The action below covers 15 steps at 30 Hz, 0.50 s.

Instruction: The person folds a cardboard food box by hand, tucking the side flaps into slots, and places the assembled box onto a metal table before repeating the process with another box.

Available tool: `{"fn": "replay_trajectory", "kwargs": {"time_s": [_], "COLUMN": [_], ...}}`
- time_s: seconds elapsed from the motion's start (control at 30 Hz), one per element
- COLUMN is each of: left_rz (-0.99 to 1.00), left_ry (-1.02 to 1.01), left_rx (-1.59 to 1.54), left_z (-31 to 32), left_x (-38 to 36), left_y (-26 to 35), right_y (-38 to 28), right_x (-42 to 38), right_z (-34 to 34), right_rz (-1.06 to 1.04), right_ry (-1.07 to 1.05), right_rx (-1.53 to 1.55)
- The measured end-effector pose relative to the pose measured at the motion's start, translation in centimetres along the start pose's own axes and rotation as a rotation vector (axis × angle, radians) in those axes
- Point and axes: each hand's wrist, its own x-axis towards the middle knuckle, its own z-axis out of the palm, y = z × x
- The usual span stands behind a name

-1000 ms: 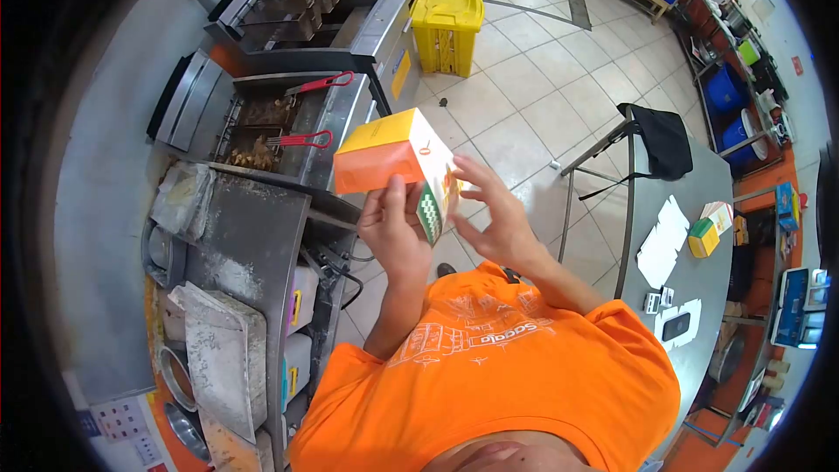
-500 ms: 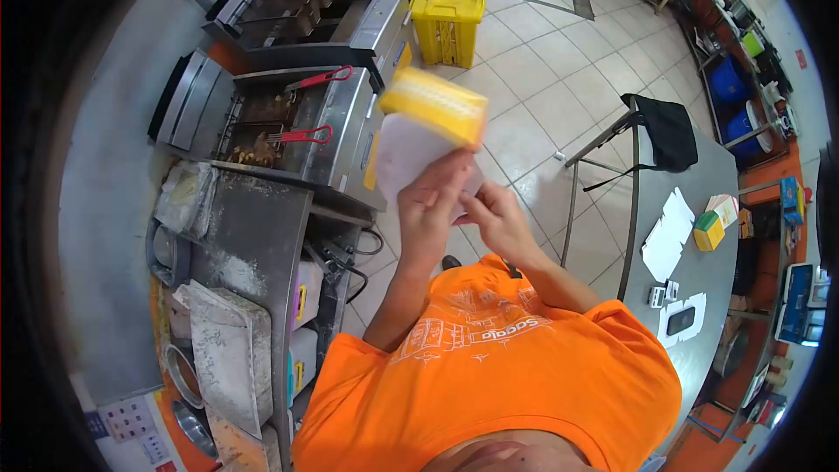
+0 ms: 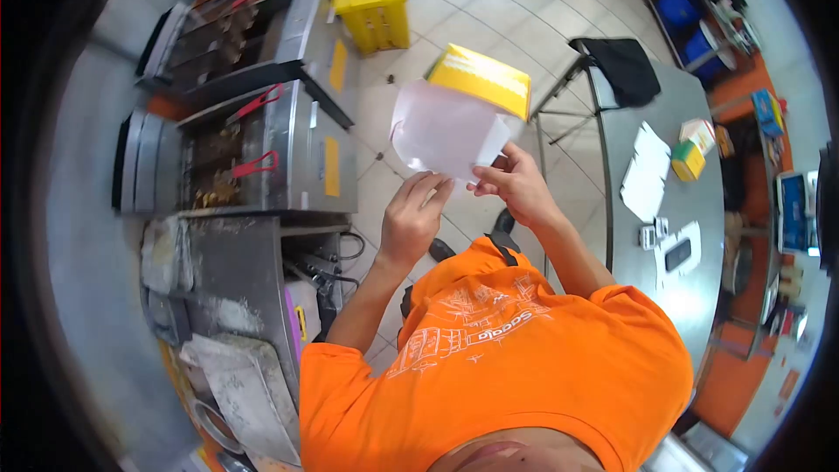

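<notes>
In mid-air over the floor I hold a cardboard food box (image 3: 450,122), partly folded, with its white inside facing me and a yellow printed side at its far end. My left hand (image 3: 414,212) has its fingers pressed together at the box's near left edge. A side flap on the right is pinched between the thumb and fingers of my right hand (image 3: 514,185). Part of each hand's fingertips is hidden by the card.
To my left are deep fryers with red-handled baskets (image 3: 255,164) and a floury metal counter (image 3: 232,258). A yellow bin (image 3: 371,9) stands ahead. On the right-hand table (image 3: 625,105) lie a black bag (image 3: 622,72), flat white card (image 3: 647,173), a folded yellow-green box (image 3: 688,160) and a phone (image 3: 677,253).
The box has turned, so its white inside shows more openly. My hands have moved apart, the right one out to the flap on the right. The head view has shifted.
</notes>
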Motion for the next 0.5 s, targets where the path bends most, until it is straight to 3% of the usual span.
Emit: {"fn": "replay_trajectory", "kwargs": {"time_s": [0.17,0.23,0.3,0.4,0.43,0.5], "left_rz": [-0.075,-0.150,-0.097,-0.058,-0.051,-0.519], "left_ry": [-0.014,-0.040,-0.107,-0.278,-0.344,-0.573], "left_rx": [-0.235,-0.360,-0.351,-0.369,-0.376,-0.692], "left_z": [6.4,10.0,13.6,18.8,20.5,23.6], "left_x": [2.1,1.9,1.9,1.0,1.2,2.2], "left_y": [3.2,5.5,8.1,11.8,12.8,15.0], "right_y": [1.0,1.2,2.1,3.8,3.6,3.6], "right_x": [-1.5,-3.4,-5.2,-7.3,-8.2,-9.7], "right_z": [-6.4,-8.9,-12.0,-17.0,-18.4,-21.8], "right_rz": [-0.031,-0.042,-0.054,-0.075,-0.087,-0.200], "right_ry": [0.188,0.358,0.494,0.642,0.722,0.744], "right_rx": [0.037,0.049,0.056,-0.135,-0.373,-0.612]}}
